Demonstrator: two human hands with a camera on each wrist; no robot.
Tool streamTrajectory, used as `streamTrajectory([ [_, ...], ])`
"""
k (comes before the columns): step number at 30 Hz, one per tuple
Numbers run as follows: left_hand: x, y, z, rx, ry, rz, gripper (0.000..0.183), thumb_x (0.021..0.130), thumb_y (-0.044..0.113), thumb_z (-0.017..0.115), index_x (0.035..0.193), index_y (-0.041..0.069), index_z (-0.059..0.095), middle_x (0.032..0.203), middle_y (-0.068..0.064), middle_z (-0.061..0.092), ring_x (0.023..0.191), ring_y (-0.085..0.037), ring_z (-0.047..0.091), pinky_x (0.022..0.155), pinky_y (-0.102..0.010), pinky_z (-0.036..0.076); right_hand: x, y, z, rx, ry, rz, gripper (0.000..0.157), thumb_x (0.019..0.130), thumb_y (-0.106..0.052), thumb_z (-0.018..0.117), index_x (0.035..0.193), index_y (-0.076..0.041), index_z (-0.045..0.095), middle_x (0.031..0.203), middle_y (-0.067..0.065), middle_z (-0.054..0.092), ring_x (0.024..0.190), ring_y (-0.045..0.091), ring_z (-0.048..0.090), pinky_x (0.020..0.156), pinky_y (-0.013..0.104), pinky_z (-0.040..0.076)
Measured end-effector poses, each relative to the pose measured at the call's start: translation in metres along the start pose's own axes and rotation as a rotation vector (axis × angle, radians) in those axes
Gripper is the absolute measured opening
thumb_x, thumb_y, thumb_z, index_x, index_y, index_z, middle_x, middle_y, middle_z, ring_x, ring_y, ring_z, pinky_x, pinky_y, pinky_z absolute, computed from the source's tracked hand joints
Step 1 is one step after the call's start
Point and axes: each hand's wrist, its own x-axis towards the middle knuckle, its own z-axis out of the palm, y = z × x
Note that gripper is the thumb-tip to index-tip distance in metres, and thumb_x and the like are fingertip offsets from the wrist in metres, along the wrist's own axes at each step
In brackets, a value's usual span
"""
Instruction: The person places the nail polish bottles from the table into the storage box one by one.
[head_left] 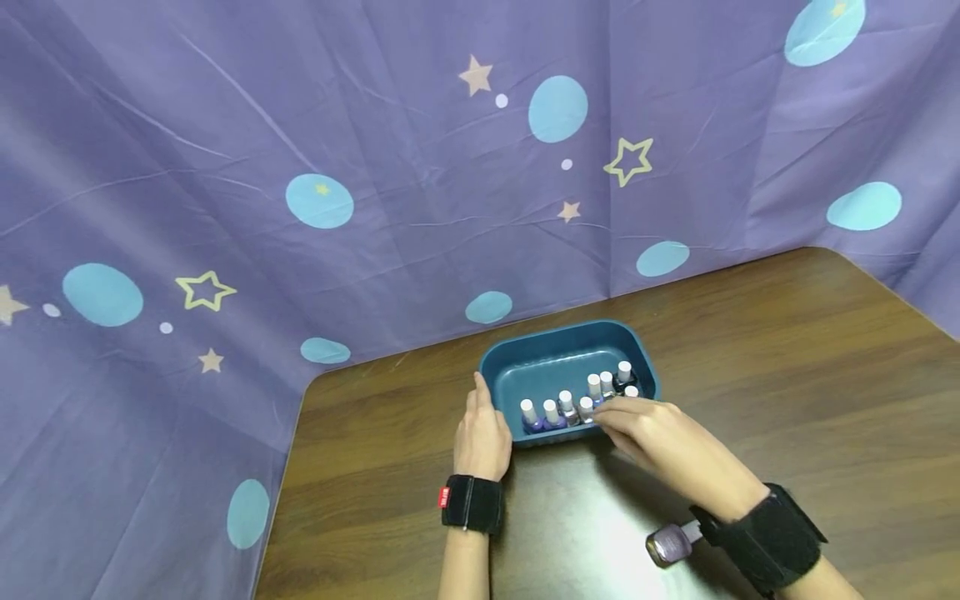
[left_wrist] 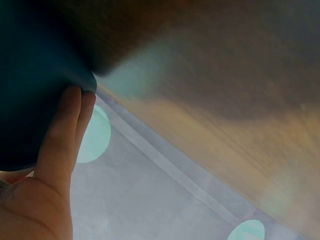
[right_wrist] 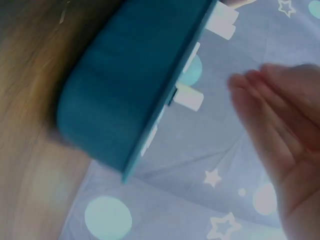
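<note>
A dark teal plastic basket [head_left: 517, 377] stands on the wooden table in the head view. Several small nail polish bottles with white caps stand in it along its front and right sides; one purple bottle [head_left: 531, 417] is at the front left. My left hand [head_left: 482, 442] rests against the basket's left wall, its straight fingers [left_wrist: 60, 135] along the outside. Above the front right of the basket is my right hand [head_left: 667, 442]. Its fingers [right_wrist: 250, 100] are nearly straight and close together, apart from the caps [right_wrist: 189, 97], with nothing seen between them.
A purple nail polish bottle [head_left: 670, 546] lies on its side on the table beside my right wrist, partly hidden by the black wrist strap [head_left: 768, 537]. The wooden table [head_left: 787, 358] extends to the right. Behind it hangs a purple curtain [head_left: 420, 125] with stars and dots.
</note>
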Motion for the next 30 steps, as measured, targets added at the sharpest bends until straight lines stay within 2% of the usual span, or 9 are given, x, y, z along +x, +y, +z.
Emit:
streamTrajectory([
  [2,0.0,-0.001,0.001,0.002,0.0,0.0,0.059,0.088,0.009,0.043,0.143,-0.001,0.025,0.122,-0.018,0.052,0.078,-0.028,0.06,0.069,-0.041,0.046,-0.009,-0.002,-0.006,-0.029,-0.054,0.007,0.019,0.08,-0.005,0.063,0.095,-0.017,0.064,0.097,-0.011,0.059,0.09,0.001,0.055,0.078,0.017,0.043],
  [7,-0.001,-0.002,0.002,0.014,-0.008,-0.007,0.059,0.089,0.01,0.043,0.143,0.0,0.025,0.122,-0.018,0.053,0.078,-0.028,0.06,0.069,-0.041,0.046,-0.034,-0.005,-0.016,-0.059,-0.189,0.054,0.02,0.077,-0.005,0.065,0.085,-0.022,0.058,0.084,-0.017,0.052,0.076,-0.004,0.048,0.064,0.017,0.042],
  [11,-0.001,-0.002,0.002,0.012,-0.002,-0.004,0.059,0.088,0.01,0.044,0.143,0.0,0.025,0.122,-0.018,0.052,0.08,-0.029,0.06,0.07,-0.042,0.046,-0.052,0.0,-0.019,-0.03,-0.265,0.095,0.015,0.075,-0.009,0.067,0.082,-0.021,0.061,0.079,-0.018,0.052,0.07,-0.005,0.047,0.057,0.02,0.041],
  [14,0.0,-0.002,0.002,0.012,0.003,0.004,0.059,0.088,0.009,0.044,0.143,0.0,0.025,0.122,-0.018,0.052,0.083,-0.03,0.06,0.071,-0.042,0.046,-0.064,0.003,-0.019,0.007,-0.324,0.12,0.018,0.074,-0.005,0.066,0.077,-0.022,0.059,0.074,-0.02,0.048,0.064,-0.006,0.041,0.053,0.021,0.038],
  [18,0.001,-0.001,0.003,0.01,0.002,0.0,0.06,0.088,0.01,0.044,0.144,0.0,0.024,0.123,-0.017,0.052,0.083,-0.03,0.06,0.071,-0.042,0.046,-0.079,0.004,-0.016,-0.005,-0.338,0.121,0.021,0.071,-0.005,0.066,0.075,-0.024,0.057,0.073,-0.022,0.043,0.061,-0.005,0.038,0.051,0.021,0.035],
  [22,0.0,-0.001,0.003,0.006,-0.002,-0.011,0.059,0.089,0.01,0.043,0.144,0.002,0.024,0.125,-0.017,0.051,0.086,-0.029,0.06,0.073,-0.042,0.046,-0.09,0.002,-0.01,-0.007,-0.327,0.107,0.022,0.067,-0.006,0.067,0.08,-0.022,0.059,0.078,-0.02,0.047,0.066,-0.004,0.041,0.053,0.021,0.038],
  [26,0.0,-0.001,0.004,0.003,-0.006,-0.016,0.059,0.089,0.011,0.042,0.144,0.002,0.024,0.126,-0.016,0.051,0.09,-0.03,0.06,0.077,-0.042,0.046,-0.095,0.001,-0.005,-0.005,-0.297,0.086,0.027,0.065,-0.005,0.064,0.084,-0.024,0.059,0.082,-0.02,0.047,0.072,-0.004,0.043,0.057,0.021,0.039],
  [30,0.001,-0.001,0.005,0.005,-0.006,-0.02,0.059,0.089,0.01,0.042,0.145,0.003,0.024,0.126,-0.015,0.051,0.089,-0.029,0.06,0.077,-0.042,0.046,-0.095,0.002,0.002,0.017,-0.3,0.097,0.028,0.068,-0.003,0.06,0.082,-0.027,0.057,0.08,-0.022,0.043,0.071,-0.005,0.041,0.056,0.02,0.037],
])
